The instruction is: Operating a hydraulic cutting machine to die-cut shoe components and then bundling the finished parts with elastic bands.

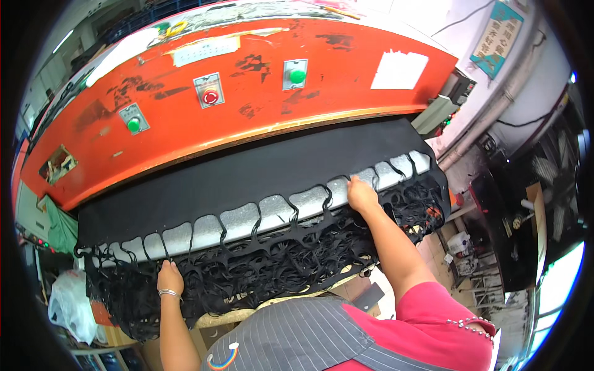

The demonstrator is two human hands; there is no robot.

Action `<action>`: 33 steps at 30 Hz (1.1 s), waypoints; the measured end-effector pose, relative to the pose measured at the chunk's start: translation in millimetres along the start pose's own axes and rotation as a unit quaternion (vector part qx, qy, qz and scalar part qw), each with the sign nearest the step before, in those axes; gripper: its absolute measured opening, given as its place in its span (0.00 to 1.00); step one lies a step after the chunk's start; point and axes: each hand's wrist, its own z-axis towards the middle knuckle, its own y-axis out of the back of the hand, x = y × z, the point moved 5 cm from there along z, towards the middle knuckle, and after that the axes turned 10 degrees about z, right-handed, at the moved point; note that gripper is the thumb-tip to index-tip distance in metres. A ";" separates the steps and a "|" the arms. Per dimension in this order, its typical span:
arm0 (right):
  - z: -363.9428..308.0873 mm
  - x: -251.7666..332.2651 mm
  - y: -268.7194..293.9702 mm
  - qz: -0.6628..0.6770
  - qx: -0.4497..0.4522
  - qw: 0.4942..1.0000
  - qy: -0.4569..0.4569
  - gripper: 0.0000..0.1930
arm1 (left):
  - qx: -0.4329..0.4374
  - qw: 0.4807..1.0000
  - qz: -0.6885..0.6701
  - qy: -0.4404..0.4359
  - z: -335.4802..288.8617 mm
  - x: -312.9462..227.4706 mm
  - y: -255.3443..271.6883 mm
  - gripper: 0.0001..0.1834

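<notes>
A wide black sheet (pixel 272 164) lies on the bed of an orange press. Its near edge is cut into thin strips that cross a pale grey-white board (pixel 275 207) and run down into a tangle of black scrap strips (pixel 266 272). My right hand (pixel 363 195) is closed at the sheet's cut edge, right of the middle, with a strip pinched in its fingers. Lower and to the left, my left hand (pixel 171 278) is closed on the black strips just below the board. Its fingertips are partly hidden.
Above the bed stands the press's orange front (pixel 247 93), with a green button (pixel 297 76), a second green button (pixel 133 125) and a red stop button (pixel 211 96). A white plastic bag (pixel 72 306) and green cloth (pixel 60 226) hang at the left. Machinery stands at the right.
</notes>
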 end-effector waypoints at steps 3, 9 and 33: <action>-23.3 1.9 -3.4 -0.027 0.007 1.000 0.008 0.17 | 0.013 0.999 0.027 0.037 -12.0 9.7 1.6 0.14; -46.4 7.1 0.0 -0.054 0.015 0.998 0.016 0.15 | 0.020 0.996 0.064 0.052 -19.3 9.1 -4.4 0.13; -138.3 -81.8 108.4 0.037 -0.043 0.978 0.201 0.05 | -0.138 0.963 -0.220 0.066 -97.2 43.3 65.9 0.22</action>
